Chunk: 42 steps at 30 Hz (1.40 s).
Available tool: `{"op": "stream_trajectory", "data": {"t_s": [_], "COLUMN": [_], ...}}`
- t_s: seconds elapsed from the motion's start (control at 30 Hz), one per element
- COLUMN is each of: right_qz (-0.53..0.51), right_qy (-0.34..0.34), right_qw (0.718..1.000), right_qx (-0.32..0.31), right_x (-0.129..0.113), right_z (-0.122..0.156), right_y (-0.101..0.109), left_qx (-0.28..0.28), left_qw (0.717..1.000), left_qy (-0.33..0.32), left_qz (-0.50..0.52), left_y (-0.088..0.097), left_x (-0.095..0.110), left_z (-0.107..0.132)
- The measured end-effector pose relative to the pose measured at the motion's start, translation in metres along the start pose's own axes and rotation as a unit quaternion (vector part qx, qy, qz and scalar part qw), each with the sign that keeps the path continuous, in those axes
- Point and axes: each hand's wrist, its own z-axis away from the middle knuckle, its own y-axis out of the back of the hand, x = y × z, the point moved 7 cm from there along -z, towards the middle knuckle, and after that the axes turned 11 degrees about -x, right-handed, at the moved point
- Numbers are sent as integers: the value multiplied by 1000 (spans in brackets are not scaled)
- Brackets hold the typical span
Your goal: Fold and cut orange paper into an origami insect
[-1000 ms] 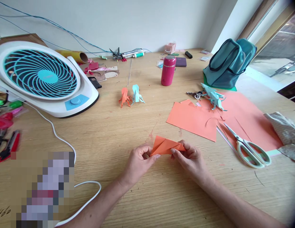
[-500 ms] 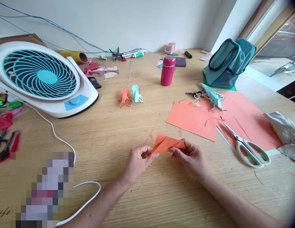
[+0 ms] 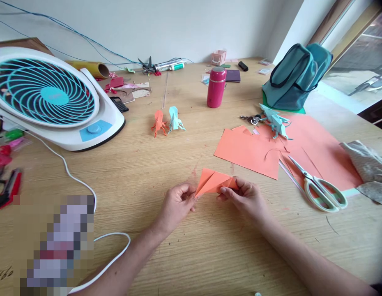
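Observation:
A folded piece of orange paper [image 3: 213, 181] is held just above the table between my two hands. My left hand [image 3: 179, 201] pinches its left corner between thumb and fingers. At the other end, my right hand [image 3: 244, 196] grips the paper, with the thumb on the near face and the fingers behind. Slanting creases and a folded flap show on the paper. Beyond it stand an orange origami figure [image 3: 159, 123] and a light blue one [image 3: 176, 119], both with thin legs.
White-handled scissors [image 3: 320, 189] and orange sheets [image 3: 249, 150] lie to the right, with a larger blue origami figure [image 3: 275, 121] on them. A pink flask [image 3: 216, 88] and a teal bag [image 3: 297, 78] stand behind. On the left are a fan [image 3: 55, 98] and its white cable [image 3: 67, 168].
My left fingers have shifted slightly on the paper's corner, and its diagonal fold shows more plainly. The whole view has moved a little; both hands keep hold.

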Motion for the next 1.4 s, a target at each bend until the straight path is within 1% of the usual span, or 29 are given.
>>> {"op": "stream_trajectory", "data": {"t_s": [0.1, 0.27, 0.37, 0.5, 0.6, 0.73, 0.83, 0.9, 1.0, 1.07, 1.23, 1.33, 1.4], "right_qz": [-22, -27, -32, -46, -49, -49, -29, -10, 11, 20, 24, 7, 0], "right_qy": [-3, 22, 27, 30, 29, 34, 44, 39, 34, 38, 20, 11, 14], "right_qw": [1000, 999, 999, 998, 997, 996, 997, 997, 998, 998, 996, 996, 995], "right_qx": [-10, -29, -27, -19, -43, -63, -62, -59, -49, -55, -86, -93, -96], "right_x": [1, -1, -2, -1, 1, 1, 0, 0, 0, -2, -1, 2, 3], "right_z": [-1, -3, -3, -2, -2, -1, 1, 3, 5, 4, 1, -1, -1], "right_y": [-2, -6, -7, -10, -17, -22, -23, -24, -23, -24, -25, -24, -25], "left_qx": [1, 22, 28, 5, -9, -12, -20, -27, -49, -55, -22, -15, -11], "left_qw": [1000, 1000, 999, 1000, 1000, 1000, 998, 996, 996, 997, 998, 999, 999], "left_qy": [-8, -2, -4, -11, -5, 1, -20, -31, -31, -28, -1, 16, 18], "left_qz": [3, 20, 21, -2, -18, -29, -57, -75, -66, -53, -63, -47, -42], "left_y": [2, 5, 5, 1, -2, -4, -7, -9, -13, -13, -5, -3, -3], "left_x": [2, -1, 0, 3, 2, 1, 5, 8, 9, 8, -1, -6, -6], "left_z": [0, 0, 1, 1, 1, 1, 1, 2, 2, 1, 0, 0, 0]}}
